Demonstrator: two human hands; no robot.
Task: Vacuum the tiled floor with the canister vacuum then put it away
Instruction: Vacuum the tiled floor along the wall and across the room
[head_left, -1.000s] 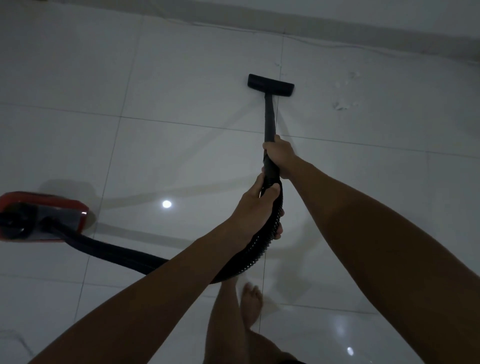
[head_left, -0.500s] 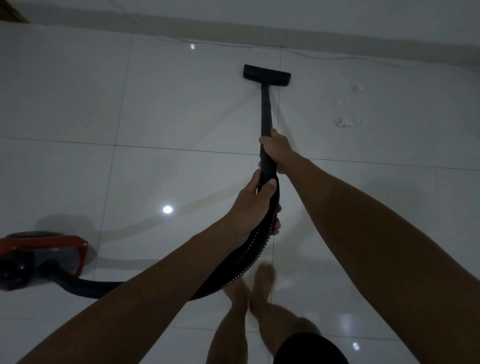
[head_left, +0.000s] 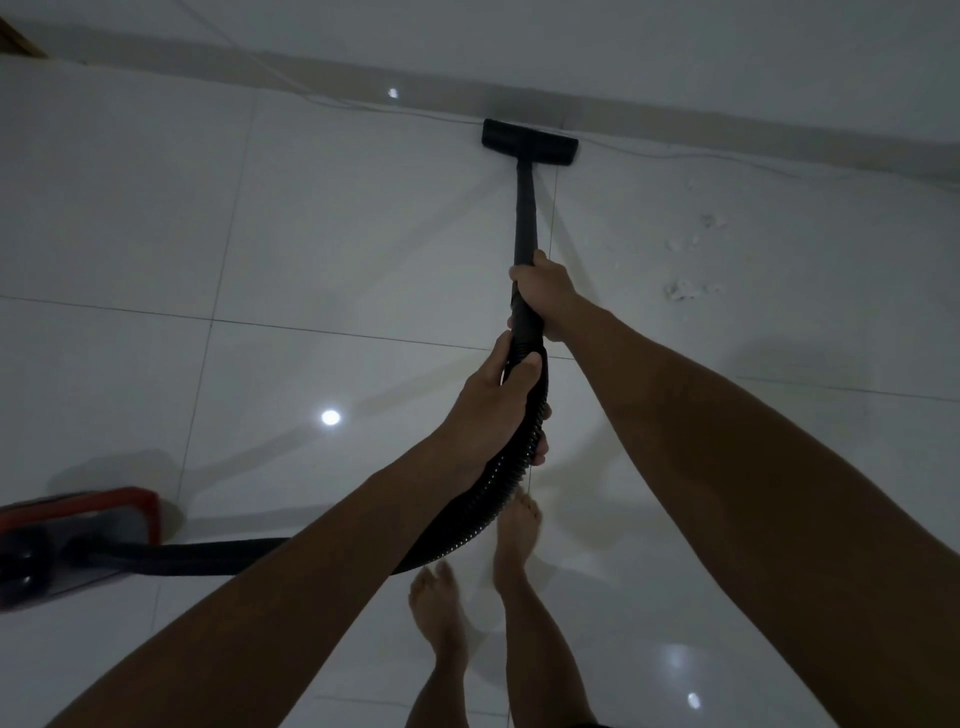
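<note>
The black floor nozzle (head_left: 530, 141), a flat wide bar, now lies in the upper centre of the frame right against the base of the wall (head_left: 727, 67), touching the thin white cable (head_left: 675, 151) that runs along the skirting; a second ago it sat well short of the wall, in the open part of the tile. From its middle a straight, smooth black wand (head_left: 524, 213) runs down the frame to the right hand (head_left: 545, 293), whose fingers are curled tightly round the wand's lower end. Just below, the left hand (head_left: 501, 405) is clenched round the start of the ribbed black hose (head_left: 467, 525), thumb laid along the top. The hose bends down and to the left under the left forearm and runs nearly level to the red and black canister (head_left: 78, 540) at the lower left edge of the frame, which has slid lower in the picture than before and looks slightly blurred. Two bare feet stand at the bottom centre, the left foot (head_left: 441, 608) now set beside and behind the right foot (head_left: 517, 535). The floor (head_left: 156, 208) is of large glossy pale tiles with thin grey joints, mirroring round ceiling lights as bright spots. Small white scraps of debris (head_left: 685, 288) lie scattered on the tile at the right, well apart from the nozzle.
</note>
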